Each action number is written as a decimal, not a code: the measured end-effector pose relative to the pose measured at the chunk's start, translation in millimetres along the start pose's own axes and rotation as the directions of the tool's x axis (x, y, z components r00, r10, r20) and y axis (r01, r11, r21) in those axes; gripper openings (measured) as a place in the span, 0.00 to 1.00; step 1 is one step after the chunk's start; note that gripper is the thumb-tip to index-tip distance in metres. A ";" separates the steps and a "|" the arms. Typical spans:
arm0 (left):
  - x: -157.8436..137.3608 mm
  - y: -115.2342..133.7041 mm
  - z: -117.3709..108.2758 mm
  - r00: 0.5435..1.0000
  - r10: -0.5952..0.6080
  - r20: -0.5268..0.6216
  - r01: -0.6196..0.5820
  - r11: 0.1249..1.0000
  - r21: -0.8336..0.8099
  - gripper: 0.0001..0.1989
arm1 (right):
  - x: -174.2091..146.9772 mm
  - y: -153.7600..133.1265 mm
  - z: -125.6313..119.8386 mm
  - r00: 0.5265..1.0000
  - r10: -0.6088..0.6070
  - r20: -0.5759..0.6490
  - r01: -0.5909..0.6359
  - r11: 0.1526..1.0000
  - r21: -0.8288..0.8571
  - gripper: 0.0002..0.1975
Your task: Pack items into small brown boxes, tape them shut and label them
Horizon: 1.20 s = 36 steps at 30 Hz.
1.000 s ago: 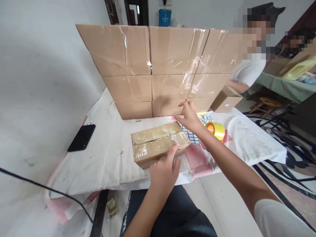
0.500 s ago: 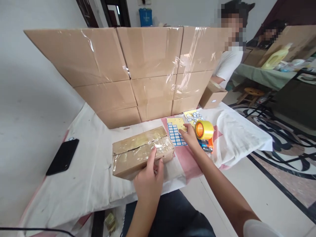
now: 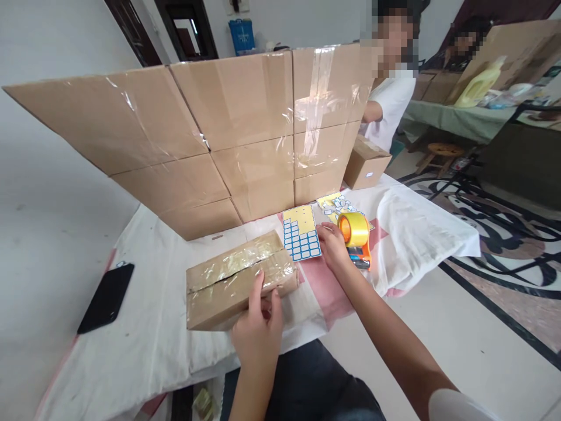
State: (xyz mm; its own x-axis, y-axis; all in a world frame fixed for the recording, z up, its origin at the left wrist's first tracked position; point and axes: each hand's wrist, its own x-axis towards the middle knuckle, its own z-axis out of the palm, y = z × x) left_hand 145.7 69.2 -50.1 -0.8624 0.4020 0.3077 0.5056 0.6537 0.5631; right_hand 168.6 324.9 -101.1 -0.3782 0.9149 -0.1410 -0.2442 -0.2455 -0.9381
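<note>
A taped brown cardboard box [image 3: 228,298] lies in front of me on the white-covered table. My left hand [image 3: 258,321] rests on its near right edge, with the index finger stretched over the top and the thumb apart from it. Just right of the box is a yellow sheet of blue-edged labels [image 3: 302,240], its upper part bare. My right hand [image 3: 333,245] is at the sheet's right edge, fingers drawn together; anything between the fingertips is hidden. Close beside it stands an orange tape dispenser [image 3: 366,251] with a yellow tape roll [image 3: 354,228].
A wall of stacked, taped cartons [image 3: 254,169] stands along the table's back. Behind the dispenser lies another label sheet [image 3: 342,204] with loose labels. A black phone [image 3: 107,298] is at the left. One small carton [image 3: 367,164] with a label sits near a person [image 3: 390,99].
My right hand has drawn back from over the label sheet to its right edge, its fingers closer together. The left hand stays on the box. The whole view has shifted slightly.
</note>
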 end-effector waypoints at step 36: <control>-40.6 40.3 -22.7 0.680 0.603 -0.418 -0.691 0.717 -0.091 0.10 | -182.7 -69.8 -52.3 0.955 -0.254 0.151 0.259 0.966 -0.017 0.16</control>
State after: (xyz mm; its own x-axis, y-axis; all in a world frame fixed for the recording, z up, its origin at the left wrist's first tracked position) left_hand 200.6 64.7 -22.5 -0.2922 0.3990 0.8692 0.9563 0.1324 0.2607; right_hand 301.4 191.6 -26.4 -0.4345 0.8879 0.1511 -0.3187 0.0054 -0.9479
